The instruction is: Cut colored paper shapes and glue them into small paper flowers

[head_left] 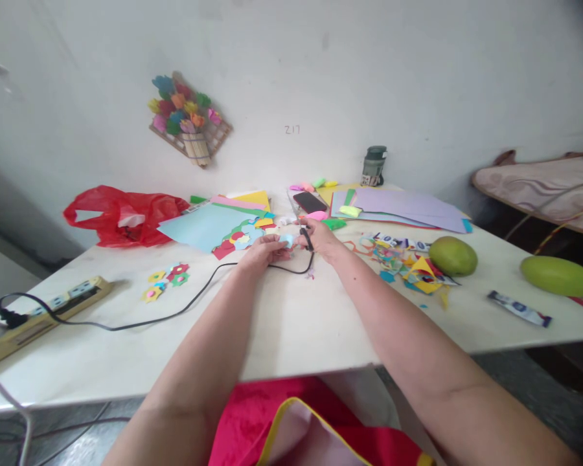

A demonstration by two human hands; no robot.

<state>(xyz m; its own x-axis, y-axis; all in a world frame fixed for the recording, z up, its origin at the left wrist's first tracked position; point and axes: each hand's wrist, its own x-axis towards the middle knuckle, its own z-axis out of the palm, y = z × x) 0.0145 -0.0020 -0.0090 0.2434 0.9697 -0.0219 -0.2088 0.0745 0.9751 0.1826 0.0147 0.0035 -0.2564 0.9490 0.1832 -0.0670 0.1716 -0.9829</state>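
Near the middle of the white table my left hand is closed, pinching a small light blue paper piece. Just to its right, my right hand is closed around dark-handled scissors, whose blades point up and away. The two hands are close together over a black cable. Behind my left hand lie cut paper flowers and shapes in red, blue and yellow. Further left sit several small finished-looking paper flowers. A dark phone rests beyond the hands.
A power strip is at the left, with its black cable crossing the table. A red bag, coloured sheets, a dark bottle, paper scraps, green fruits and a glue tube surround the hands.
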